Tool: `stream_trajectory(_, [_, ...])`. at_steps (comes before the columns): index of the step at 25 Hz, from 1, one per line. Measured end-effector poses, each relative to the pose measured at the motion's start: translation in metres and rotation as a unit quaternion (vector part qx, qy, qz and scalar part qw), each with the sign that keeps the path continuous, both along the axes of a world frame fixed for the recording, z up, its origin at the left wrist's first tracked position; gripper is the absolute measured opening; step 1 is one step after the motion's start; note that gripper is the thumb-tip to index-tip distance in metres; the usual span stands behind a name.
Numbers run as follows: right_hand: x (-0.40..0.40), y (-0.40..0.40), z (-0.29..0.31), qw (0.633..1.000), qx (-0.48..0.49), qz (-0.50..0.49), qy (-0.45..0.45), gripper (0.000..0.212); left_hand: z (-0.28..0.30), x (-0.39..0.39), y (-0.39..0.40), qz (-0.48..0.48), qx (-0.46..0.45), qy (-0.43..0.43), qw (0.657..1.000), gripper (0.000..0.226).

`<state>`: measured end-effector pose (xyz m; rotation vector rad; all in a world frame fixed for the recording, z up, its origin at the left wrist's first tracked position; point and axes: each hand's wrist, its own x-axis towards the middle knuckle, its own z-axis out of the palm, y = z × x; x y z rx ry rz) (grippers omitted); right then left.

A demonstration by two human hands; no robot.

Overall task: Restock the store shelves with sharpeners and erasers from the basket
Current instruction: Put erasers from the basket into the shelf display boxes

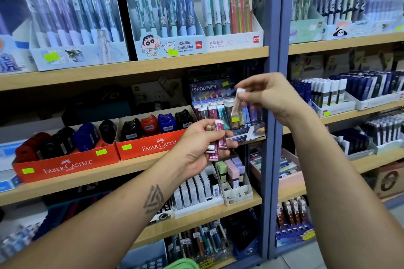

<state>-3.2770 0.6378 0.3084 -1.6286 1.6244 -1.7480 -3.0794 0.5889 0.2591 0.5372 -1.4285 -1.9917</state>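
My left hand grips a small bunch of slim cases, pink and rose-gold with white caps, in front of the middle shelf. My right hand pinches one pale pink slim case by its white cap, hanging it upright just above the HI-POLYMER display box that holds rows of similar cases. Left of that box stand two red Faber-Castell boxes of sharpeners in black, red and blue. Only a green corner at the bottom edge may belong to the basket.
Wooden shelves run across a blue upright post. Pen and pencil displays fill the top shelf. White boxes and pastel erasers sit on the shelf below my hands. The right bay holds more trays of dark slim cases.
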Motion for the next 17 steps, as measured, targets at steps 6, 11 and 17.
stream_trajectory(6, [-0.02, -0.017, -0.013, 0.988, -0.051, -0.143, 0.016, 0.017, -0.004, -0.008, -0.005, -0.021, 0.033, -0.022, 0.999, 0.033])
stream_trajectory(11, [-0.015, -0.021, -0.013, 0.985, -0.04, -0.162, 0.044, 0.016, -0.009, -0.007, -0.006, -0.046, 0.042, -0.022, 0.998, 0.032])
stream_trajectory(17, [-0.016, -0.021, -0.014, 0.984, -0.003, -0.159, 0.086, 0.011, -0.011, -0.004, -0.01, -0.044, 0.059, -0.014, 0.997, 0.034])
